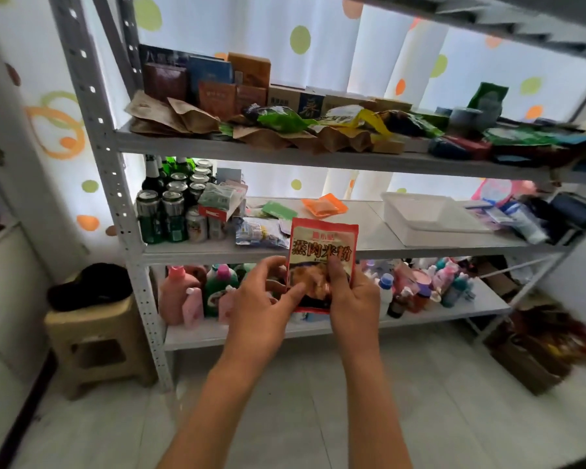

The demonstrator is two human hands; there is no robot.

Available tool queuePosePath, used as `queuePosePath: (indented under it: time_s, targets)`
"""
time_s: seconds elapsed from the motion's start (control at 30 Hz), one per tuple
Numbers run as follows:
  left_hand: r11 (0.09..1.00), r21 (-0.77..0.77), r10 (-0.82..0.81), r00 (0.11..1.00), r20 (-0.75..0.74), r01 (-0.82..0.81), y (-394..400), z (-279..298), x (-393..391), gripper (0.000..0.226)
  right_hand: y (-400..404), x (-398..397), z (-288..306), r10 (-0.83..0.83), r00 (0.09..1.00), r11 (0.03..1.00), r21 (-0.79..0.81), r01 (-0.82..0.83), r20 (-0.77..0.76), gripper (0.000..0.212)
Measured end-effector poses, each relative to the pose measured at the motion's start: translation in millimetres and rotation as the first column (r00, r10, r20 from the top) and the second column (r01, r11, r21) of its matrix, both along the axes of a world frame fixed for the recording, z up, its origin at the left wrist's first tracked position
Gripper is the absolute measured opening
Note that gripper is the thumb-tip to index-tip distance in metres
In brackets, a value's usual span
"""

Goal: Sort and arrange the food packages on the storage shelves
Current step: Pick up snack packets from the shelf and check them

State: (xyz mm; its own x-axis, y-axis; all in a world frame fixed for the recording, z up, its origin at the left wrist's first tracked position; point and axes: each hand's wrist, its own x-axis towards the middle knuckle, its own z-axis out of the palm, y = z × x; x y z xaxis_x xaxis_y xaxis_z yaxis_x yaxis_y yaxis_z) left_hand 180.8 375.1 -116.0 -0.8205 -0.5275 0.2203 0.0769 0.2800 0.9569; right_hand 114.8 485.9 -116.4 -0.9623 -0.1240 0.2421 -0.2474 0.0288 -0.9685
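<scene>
- Pale tiled floor is running under a grey metal shelf unit set against a dotted curtain; a tan stool is standing beside its left post.
- Nearest, both hands are holding one red packet upright in front of the middle shelf: the right hand is gripping its lower right side, thumb across the front, and the left hand is pinching its lower left edge.
- One flat pouch like this is likely handling light, soft and crinkly, a little slick; holding it by the sealed edges seems safest.
- Behind it, four loose packets are lying on the middle shelf: a clear bag, a green one, an orange one, and a fourth under the clear bag.
- One white tray is sitting farther right.
- Cans are crowding the left end; I cannot count them surely.
</scene>
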Motion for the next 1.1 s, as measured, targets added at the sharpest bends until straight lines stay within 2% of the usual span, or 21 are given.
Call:
queuePosePath:
  time_s: [0.07, 0.17, 0.23, 0.3, 0.37, 0.47, 0.6, 0.73, 0.83, 0.93, 1.1]
  targets:
    - [0.978, -0.185, 0.092, 0.995, -0.033, -0.096, 12.5, -5.4, 0.8, 0.043, 5.0, 8.0, -3.9, 0.016, 0.999, 1.0, -0.024, -0.015, 0.032, 0.029]
    - [0.959, -0.282, 0.022, 0.998, -0.05, -0.036, 29.0, -16.4, 2.0, 0.038, 13.6, 23.2, -9.4, 0.089, 0.99, 0.988, -0.139, -0.074, 0.109, 0.036]
    - [0.976, -0.213, -0.045, 0.998, -0.032, 0.038, 37.9, -21.8, 5.6, 0.039, 22.1, 32.2, -12.3, 0.126, 0.982, 0.972, -0.217, -0.093, 0.143, 0.041]
    - [0.986, -0.113, -0.126, 0.992, -0.003, 0.125, 45.7, -22.8, 11.5, 0.05, 31.7, 40.4, -14.4, 0.156, 0.972, 0.961, -0.255, -0.108, 0.176, 0.046]
    - [0.973, 0.009, -0.232, 0.973, 0.011, 0.232, 51.4, -21.4, 16.9, 0.057, 40.4, 46.7, -17.0, 0.158, 0.966, 0.963, -0.247, -0.105, 0.204, 0.06]
    - [0.929, 0.205, -0.311, 0.95, -0.015, 0.308, 57.6, -22.0, 24.2, 0.045, 48.5, 54.6, -19.2, 0.116, 0.97, 0.976, -0.205, -0.072, 0.213, 0.072]
    - [0.905, 0.308, -0.298, 0.954, -0.033, 0.294, 59.2, -24.8, 30.4, 0.024, 54.8, 62.0, -21.3, 0.081, 0.976, 0.988, -0.143, -0.052, 0.204, 0.06]
    - [0.837, 0.491, -0.222, 0.97, -0.099, 0.242, 55.5, -23.5, 32.8, 0.026, 55.1, 59.7, -30.7, 0.002, 0.985, 0.996, -0.087, 0.014, 0.173, 0.014]
    - [0.824, 0.505, -0.238, 0.966, -0.105, 0.258, 50.1, -27.6, 31.5, 0.025, 53.9, 60.0, -36.4, -0.013, 0.982, 0.999, -0.038, 0.02, 0.19, 0.022]
    - [0.805, 0.533, -0.241, 0.965, -0.107, 0.26, 43.2, -31.5, 27.7, 0.022, 51.0, 59.0, -32.7, 0.048, 0.97, 0.994, -0.11, -0.022, 0.238, 0.011]
    - [0.816, 0.541, -0.188, 0.979, -0.084, 0.203, 18.3, -41.1, 21.5, 0.023, 26.8, 46.9, -35.9, 0.111, 0.959, 0.982, -0.179, -0.065, 0.26, 0.008]
